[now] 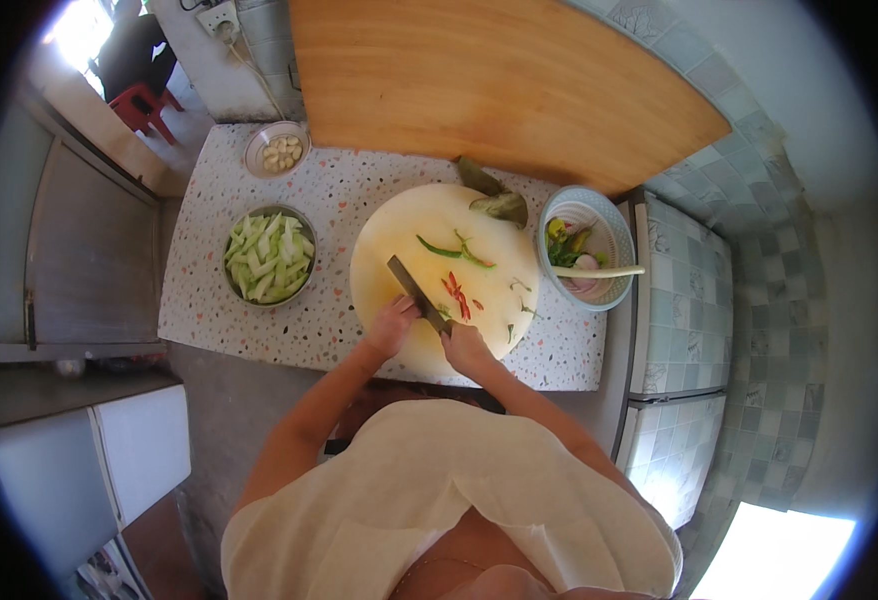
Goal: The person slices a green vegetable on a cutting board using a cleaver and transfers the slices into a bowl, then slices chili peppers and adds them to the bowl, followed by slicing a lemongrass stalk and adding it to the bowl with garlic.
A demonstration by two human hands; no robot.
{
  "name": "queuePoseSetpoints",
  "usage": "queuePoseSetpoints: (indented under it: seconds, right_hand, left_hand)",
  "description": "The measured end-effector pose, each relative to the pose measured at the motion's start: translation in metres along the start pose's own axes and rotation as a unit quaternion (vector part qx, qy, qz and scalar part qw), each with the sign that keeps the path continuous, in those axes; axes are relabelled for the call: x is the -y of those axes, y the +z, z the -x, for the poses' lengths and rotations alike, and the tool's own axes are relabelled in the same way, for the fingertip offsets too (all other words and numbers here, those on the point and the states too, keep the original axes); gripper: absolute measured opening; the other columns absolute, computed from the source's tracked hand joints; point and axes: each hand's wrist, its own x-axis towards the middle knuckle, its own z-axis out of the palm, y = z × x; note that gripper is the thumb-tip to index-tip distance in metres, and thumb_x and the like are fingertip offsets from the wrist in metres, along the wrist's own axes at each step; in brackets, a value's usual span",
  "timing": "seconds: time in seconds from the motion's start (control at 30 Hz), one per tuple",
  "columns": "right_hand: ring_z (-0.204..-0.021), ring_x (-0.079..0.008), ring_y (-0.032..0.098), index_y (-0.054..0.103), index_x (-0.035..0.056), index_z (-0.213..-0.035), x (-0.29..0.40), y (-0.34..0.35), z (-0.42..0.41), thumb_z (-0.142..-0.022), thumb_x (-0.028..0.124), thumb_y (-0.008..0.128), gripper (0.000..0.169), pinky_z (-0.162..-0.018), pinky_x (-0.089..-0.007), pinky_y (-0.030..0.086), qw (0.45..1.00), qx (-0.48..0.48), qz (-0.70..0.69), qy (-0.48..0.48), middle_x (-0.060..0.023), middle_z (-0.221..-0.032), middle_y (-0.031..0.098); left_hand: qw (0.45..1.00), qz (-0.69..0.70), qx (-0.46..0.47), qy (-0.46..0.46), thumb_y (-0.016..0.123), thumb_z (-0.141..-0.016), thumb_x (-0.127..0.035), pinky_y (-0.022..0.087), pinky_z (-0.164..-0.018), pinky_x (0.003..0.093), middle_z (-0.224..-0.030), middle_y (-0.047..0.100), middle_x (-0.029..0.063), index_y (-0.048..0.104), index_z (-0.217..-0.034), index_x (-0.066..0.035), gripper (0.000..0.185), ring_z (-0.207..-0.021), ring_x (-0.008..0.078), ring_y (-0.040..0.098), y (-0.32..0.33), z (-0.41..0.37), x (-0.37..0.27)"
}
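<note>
My right hand (470, 351) grips the handle of a kitchen knife (410, 283), whose blade slants up and left across a round cutting board (379, 240). Against the blade's left side are the curled fingers of my left hand (392, 325); whatever they may pinch is hidden. Small green pieces (443, 310) lie just right of the blade. Beyond them are red chili pieces (454, 288), some with their cut sides showing. Farther up the board rest a green chili (437, 247) and a green one turning red (476, 259). Green stem scraps (523, 307) are scattered near the right rim.
Left of the board stands a metal bowl (314, 259) of sliced green vegetable, with a small bowl (250, 159) of garlic cloves behind. To the right, a plastic basket (623, 225) holds shallots, greens and a pale stalk (596, 271). Large leaves (505, 207) overlap the board's back edge.
</note>
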Motion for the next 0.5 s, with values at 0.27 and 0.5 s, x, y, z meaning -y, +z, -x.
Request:
queuePoseSetpoints:
  seconds: [0.27,0.5]
  right_hand:
    - [-0.082,-0.049,0.064,0.063,-0.0057,-0.098,0.005,-0.007,0.0,-0.094,0.02,0.056,0.027,-0.076,-0.054,0.052,0.999,-0.026,-0.022,-0.016,-0.0316,-0.082,0.065]
    - [-0.08,-0.0493,0.065,0.062,-0.0037,-0.096,0.003,-0.023,0.019,-0.093,0.02,0.055,0.025,-0.075,-0.0555,0.052,0.997,-0.034,-0.033,-0.053,-0.0312,-0.081,0.065]
  left_hand:
    - [0.997,0.032,-0.049,-0.055,0.062,-0.08,-0.003,0.051,-0.083,0.0406,-0.1,0.065,0.0131,0.07,-0.094,-0.002,0.016,-0.095,0.0323,0.063,-0.021,-0.006,0.012]
    - [0.997,0.055,-0.012,-0.055,0.061,-0.081,-0.001,0.052,-0.081,0.0419,-0.1,0.066,0.0136,0.071,-0.099,-0.002,0.02,-0.096,0.0341,0.063,-0.025,-0.009,0.004]
